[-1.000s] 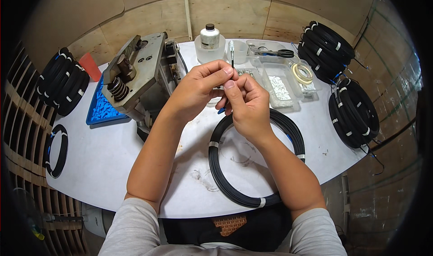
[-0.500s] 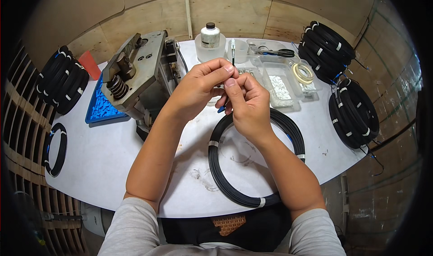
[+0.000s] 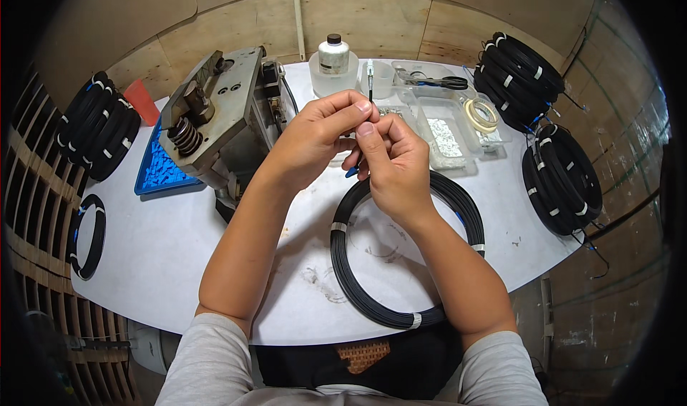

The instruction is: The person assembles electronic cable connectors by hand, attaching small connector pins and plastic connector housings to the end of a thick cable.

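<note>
Between thumb and fingertips, my left hand point(image 3: 320, 133) pinches a thin black cable point(image 3: 371, 93), whose pale connector end point(image 3: 370, 70) points up and away from me. Pressed close beside it, my right hand point(image 3: 395, 159) has its fingers closed round the cable just below. A small blue tip point(image 3: 351, 171) pokes out under the curled fingers; whether it belongs to the same cable is hidden. Beneath my right hand a coil of black cable point(image 3: 345, 263), bound with white ties, lies flat on the white table point(image 3: 286, 277).
A metal press point(image 3: 236, 113) stands left of my hands, beside a blue tray point(image 3: 179, 184) of small blue pieces. Behind are a white bottle point(image 3: 334, 55), clear plastic boxes point(image 3: 429, 105), scissors point(image 3: 447, 83) and tape rolls point(image 3: 481, 115). Cable coils point(image 3: 562, 181) stack at both sides.
</note>
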Available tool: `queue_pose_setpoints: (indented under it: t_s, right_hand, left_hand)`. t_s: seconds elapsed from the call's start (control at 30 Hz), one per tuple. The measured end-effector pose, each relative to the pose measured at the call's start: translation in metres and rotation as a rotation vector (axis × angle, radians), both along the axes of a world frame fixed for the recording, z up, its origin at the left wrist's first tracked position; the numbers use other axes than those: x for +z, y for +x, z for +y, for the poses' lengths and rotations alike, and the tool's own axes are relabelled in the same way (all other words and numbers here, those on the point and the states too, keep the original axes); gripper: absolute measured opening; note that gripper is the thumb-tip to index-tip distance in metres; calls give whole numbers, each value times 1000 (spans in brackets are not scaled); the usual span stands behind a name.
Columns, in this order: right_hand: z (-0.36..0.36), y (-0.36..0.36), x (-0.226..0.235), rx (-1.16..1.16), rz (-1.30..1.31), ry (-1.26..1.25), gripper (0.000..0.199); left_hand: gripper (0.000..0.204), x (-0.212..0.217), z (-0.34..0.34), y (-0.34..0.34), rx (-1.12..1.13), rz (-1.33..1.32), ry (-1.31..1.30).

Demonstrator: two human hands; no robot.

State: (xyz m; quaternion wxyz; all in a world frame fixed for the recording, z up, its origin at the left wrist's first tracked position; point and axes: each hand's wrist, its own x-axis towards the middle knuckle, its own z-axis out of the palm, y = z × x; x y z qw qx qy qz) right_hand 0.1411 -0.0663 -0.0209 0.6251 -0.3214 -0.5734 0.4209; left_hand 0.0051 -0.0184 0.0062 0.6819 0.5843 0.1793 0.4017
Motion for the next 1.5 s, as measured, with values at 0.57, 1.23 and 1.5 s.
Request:
queue_pose_setpoints:
  t_s: [0.57,1.23,1.5]
  right_hand:
    - [0,-1,1,3,11,6,19]
    - [1,-2,0,6,-39,60,20]
    - [2,-2,-2,6,-42,63,20]
  left_hand:
    - [20,-1,0,0,-6,-4,3]
    - [19,2,-3,0,23,-37,-1]
    - [20,0,-2,-1,30,-37,0]
